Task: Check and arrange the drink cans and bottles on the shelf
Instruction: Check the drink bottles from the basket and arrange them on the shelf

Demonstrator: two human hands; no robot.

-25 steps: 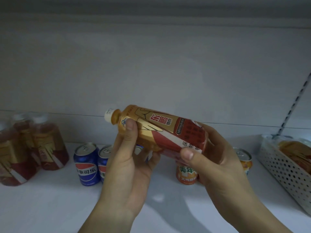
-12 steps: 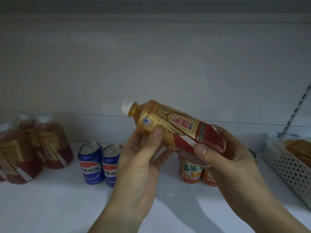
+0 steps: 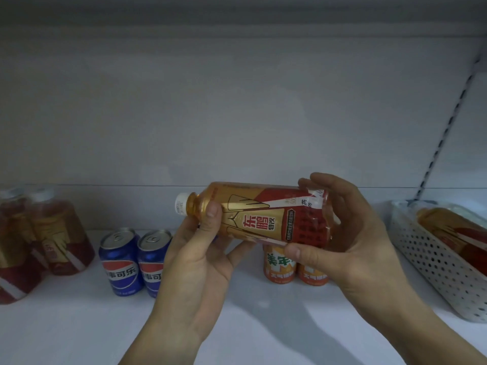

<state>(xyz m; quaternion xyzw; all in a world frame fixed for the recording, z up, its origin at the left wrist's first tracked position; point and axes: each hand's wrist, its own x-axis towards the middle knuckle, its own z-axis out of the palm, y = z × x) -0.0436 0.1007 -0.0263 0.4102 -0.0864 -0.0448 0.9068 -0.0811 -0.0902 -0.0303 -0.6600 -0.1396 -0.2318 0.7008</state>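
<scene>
A single head-worn camera looks forward and slightly down into a shelf [image 3: 66,325] bay, facing its back wall [image 3: 237,114] squarely. It sits close: the left hand [image 3: 195,267] and right hand [image 3: 353,246] fill the lower centre, forearms running out of the bottom edge. Wide-angle bending curves the bay's edges beyond the right hand.

Dim, bluish — soft blur, edges bowed

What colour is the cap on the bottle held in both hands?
White, on the gold-and-red labelled plastic bottle; head view.
</scene>
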